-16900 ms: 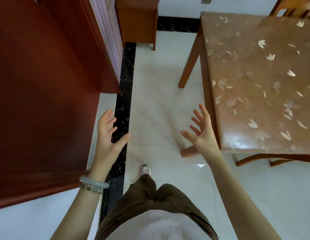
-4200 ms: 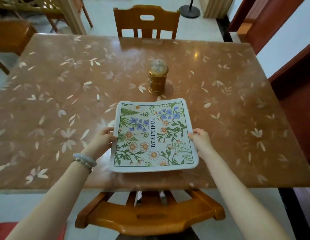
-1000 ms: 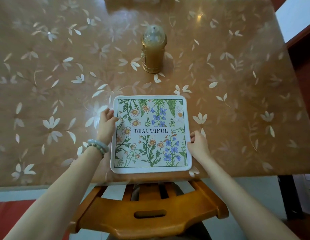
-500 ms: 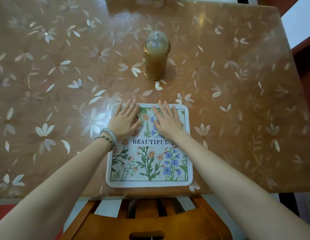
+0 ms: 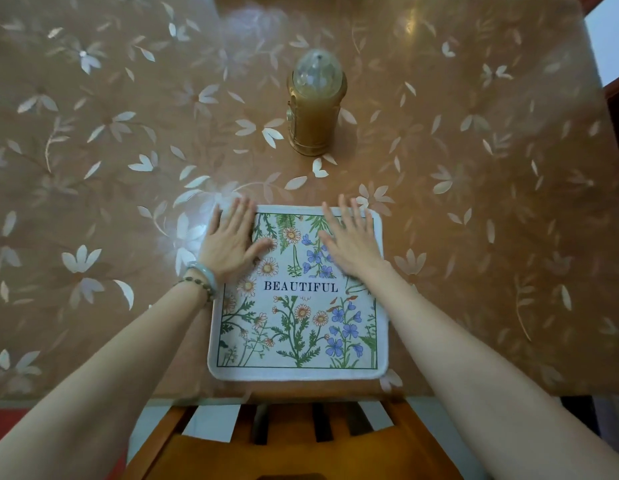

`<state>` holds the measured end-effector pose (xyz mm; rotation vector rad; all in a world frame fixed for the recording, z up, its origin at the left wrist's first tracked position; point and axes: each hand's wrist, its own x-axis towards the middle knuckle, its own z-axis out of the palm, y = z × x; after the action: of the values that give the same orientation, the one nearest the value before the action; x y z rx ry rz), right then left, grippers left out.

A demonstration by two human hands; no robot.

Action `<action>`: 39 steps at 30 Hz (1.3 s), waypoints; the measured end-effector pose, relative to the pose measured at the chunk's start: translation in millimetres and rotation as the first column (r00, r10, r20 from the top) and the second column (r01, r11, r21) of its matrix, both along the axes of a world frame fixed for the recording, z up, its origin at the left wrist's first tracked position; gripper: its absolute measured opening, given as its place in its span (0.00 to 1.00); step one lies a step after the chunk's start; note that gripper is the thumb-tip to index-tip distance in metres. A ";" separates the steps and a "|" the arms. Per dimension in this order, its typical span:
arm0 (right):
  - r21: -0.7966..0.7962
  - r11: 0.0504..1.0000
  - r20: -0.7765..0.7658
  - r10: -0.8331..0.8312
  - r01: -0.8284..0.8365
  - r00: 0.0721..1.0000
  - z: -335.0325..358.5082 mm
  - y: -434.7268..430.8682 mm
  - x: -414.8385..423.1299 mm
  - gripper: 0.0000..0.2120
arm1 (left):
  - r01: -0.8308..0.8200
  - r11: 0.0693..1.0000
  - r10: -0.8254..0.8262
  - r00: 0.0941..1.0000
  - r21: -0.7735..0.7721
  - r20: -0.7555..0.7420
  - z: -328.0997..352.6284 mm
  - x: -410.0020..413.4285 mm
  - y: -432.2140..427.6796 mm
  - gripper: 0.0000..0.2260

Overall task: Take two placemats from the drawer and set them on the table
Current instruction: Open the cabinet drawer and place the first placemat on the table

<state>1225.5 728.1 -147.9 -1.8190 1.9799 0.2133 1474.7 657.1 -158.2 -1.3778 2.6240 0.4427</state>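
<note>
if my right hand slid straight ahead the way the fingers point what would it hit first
Probably nothing soon. The right hand lies flat on the placemat, fingers pointing past its far edge onto bare table. The gold lantern stands left of that line, though wide-angle distortion blurs this.

Head camera looks steeply down — close over the table [image 5: 474, 237] edge.

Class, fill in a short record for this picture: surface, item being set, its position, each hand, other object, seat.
surface: table with a petal-patterned cover
item being set: floral placemat printed BEAUTIFUL, lying flat
position: at the near table edge, in front of the lantern
left hand: flat, open, on the mat's far left corner
right hand: flat, open, on the mat's far right corner
other object: gold lantern, upright, apart from the mat
seat: wooden chair below the near edge
</note>
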 end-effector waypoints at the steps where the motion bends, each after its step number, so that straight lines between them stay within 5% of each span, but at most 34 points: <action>1: -0.005 0.999 -0.015 -0.047 0.047 0.999 -0.5 7.1 -11.1 0.29 | -0.035 0.999 0.035 0.999 -0.001 0.022 0.0 12.4 -0.7 0.35; 13: -0.014 0.997 -0.047 -0.078 0.077 0.996 -4.3 40.0 -26.2 0.31 | -0.006 1.000 0.007 0.999 -0.015 0.053 -2.0 37.1 25.6 0.37; 24: -0.082 0.961 -0.077 0.256 -0.262 0.964 -13.6 199.3 -5.3 0.35 | 0.253 0.967 -0.251 0.956 0.003 0.152 5.4 108.1 144.6 0.39; 31: -0.059 0.915 -0.025 0.399 -0.400 0.917 -10.0 178.3 36.0 0.36 | 0.419 0.908 -0.415 0.899 0.003 0.139 3.4 73.1 153.9 0.40; 39: -0.023 0.917 -0.017 0.399 -0.399 0.917 -10.4 168.8 59.4 0.40 | 0.429 0.903 -0.426 0.899 -0.012 0.105 0.8 34.5 160.2 0.41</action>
<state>1284.9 897.0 -158.3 -2.2296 1.6021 0.3238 1509.2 817.3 -157.4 -0.7624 2.7476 0.2587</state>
